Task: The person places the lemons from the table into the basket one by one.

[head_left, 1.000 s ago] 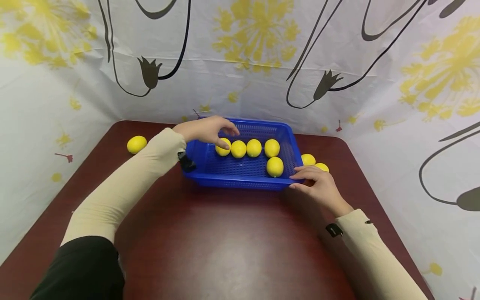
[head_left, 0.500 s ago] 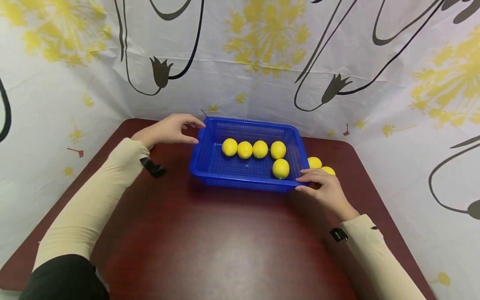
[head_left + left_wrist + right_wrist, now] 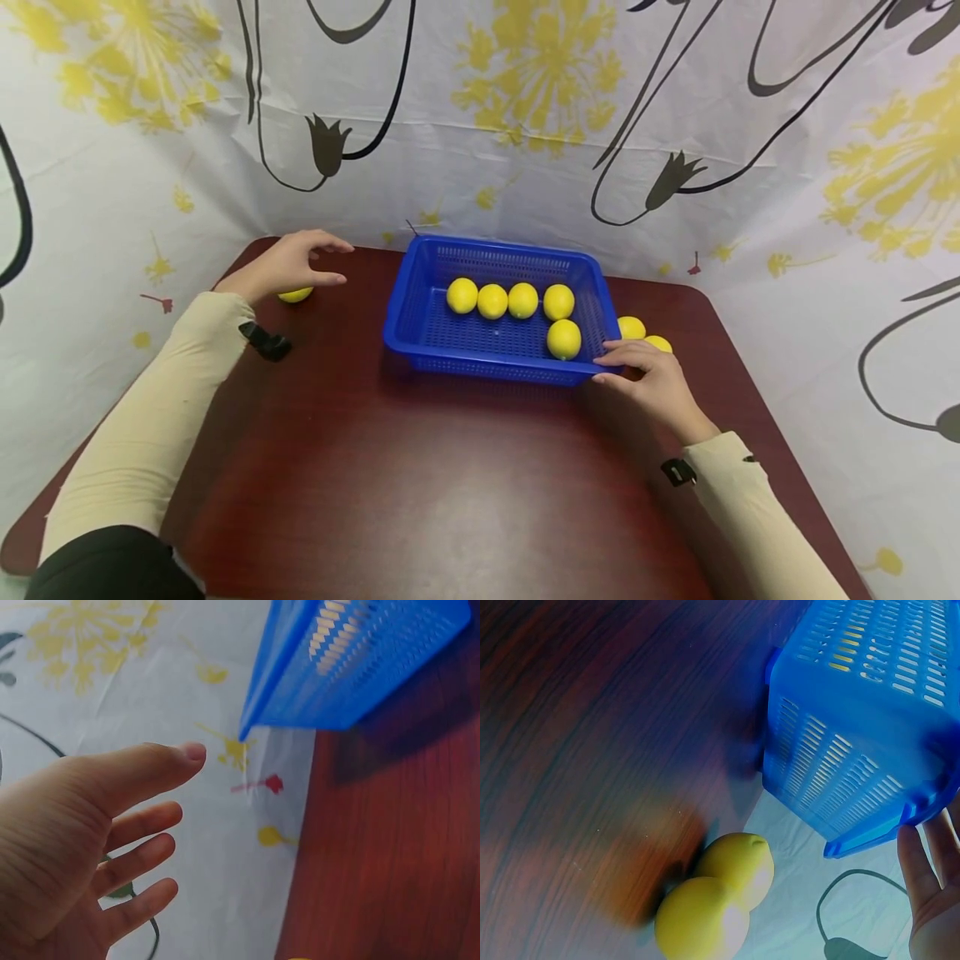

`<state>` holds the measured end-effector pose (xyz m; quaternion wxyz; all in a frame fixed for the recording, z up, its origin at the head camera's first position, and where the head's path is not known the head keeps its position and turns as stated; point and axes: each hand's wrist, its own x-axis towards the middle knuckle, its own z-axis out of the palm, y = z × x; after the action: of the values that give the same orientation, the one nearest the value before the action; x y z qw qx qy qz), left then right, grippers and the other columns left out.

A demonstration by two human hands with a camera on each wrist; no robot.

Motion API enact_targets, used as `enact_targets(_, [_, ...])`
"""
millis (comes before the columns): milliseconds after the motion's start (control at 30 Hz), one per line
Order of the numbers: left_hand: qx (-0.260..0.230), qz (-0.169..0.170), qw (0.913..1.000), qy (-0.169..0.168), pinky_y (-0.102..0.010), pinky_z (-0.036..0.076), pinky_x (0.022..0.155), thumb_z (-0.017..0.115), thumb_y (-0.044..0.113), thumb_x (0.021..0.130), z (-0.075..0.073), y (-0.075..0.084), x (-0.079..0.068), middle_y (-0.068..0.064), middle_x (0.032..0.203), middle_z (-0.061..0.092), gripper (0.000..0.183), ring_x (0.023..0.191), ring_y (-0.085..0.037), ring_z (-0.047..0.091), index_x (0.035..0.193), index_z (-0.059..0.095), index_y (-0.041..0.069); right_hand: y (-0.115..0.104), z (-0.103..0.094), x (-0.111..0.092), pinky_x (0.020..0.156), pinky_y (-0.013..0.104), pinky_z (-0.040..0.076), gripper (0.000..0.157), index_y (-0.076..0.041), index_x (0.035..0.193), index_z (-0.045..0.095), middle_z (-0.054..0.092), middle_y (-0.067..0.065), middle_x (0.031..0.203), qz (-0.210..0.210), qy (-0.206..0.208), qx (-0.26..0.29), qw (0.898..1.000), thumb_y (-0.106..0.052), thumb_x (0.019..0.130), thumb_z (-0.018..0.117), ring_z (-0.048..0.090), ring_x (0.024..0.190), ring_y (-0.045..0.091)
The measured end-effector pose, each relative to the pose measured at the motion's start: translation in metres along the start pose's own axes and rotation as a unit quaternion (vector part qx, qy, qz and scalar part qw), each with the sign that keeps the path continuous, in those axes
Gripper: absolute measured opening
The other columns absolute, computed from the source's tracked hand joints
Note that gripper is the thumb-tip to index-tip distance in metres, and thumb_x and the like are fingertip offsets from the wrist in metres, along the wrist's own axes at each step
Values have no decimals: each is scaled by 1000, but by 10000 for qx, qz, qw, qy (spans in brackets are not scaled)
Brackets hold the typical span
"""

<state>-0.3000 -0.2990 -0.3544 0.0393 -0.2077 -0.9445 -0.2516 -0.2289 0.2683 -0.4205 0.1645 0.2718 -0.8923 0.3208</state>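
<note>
- Lemon (image 3: 296,295) on the left of the table (image 3: 450,483) is mostly tucked out of sight under the left hand (image 3: 281,265); the left wrist cam only catches a sliver of yellow at its bottom edge.
- That's the relation that matters imo: this lemon sits below the palm, not out past the fingertips, and the left hand is way nearer to it than the right. Too covered to tell which way its long axis points.
- Left hand's got nothing in it, thumb and fingers spread apart, aimed toward the blue plastic basket (image 3: 487,358) but clear of it.
- Right hand (image 3: 652,385) pinches the basket's near right corner, fingers over the rim, thumb on the near side.
- Basket runs long side left to right, with five lemons (image 3: 492,302) inside: four lined up, one in front of the rightmost.
- Pair of lemons (image 3: 703,921) sits outside, just past its right end.
</note>
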Motion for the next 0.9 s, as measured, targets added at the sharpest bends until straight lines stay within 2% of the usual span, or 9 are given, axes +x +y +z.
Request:
enact_targets(167, [-68,-279,9996,-16,-55,43,107,75,20,88,1,-12,-7,-20,133,58,49,128,-38,49,132,60,5,-1,0,-1,100,-1,32,29,-21,102,79,74,5,115,123,-48,17,9999,-20,74,87,60,114,7])
enact_targets(267, [-76,-374,9993,-35,-56,43,107,75,23,89,1,-16,-10,-20,133,57,50,128,-38,47,133,60,6,-1,0,0,100,-1,32,29,-21,102,79,74,6,115,117,-44,14,9999,-20,74,87,60,114,6])
enact_targets(467, [-23,-479,9988,30,-57,41,109,73,22,90,-1,-22,-12,-21,137,54,47,131,-40,44,132,60,6,-2,1,0,100,-1,32,29,-20,101,79,75,7,114,102,6,20,9999,-19,74,87,56,113,-5])
enact_targets(633, [-79,-558,9984,20,-58,40,109,69,16,92,-1,-33,-14,-24,137,55,41,132,-42,46,130,61,2,-2,2,-1,99,-1,33,29,-20,101,79,74,6,114,114,-7,20,9999,-19,74,87,57,112,-5])
enact_targets(900, [241,-517,9983,-107,-60,36,109,60,12,97,3,-54,-11,-26,134,59,32,132,-44,46,127,63,0,-1,2,-1,100,-1,33,29,-21,101,79,74,6,115,81,29,49,10000,-18,73,87,56,113,-7])
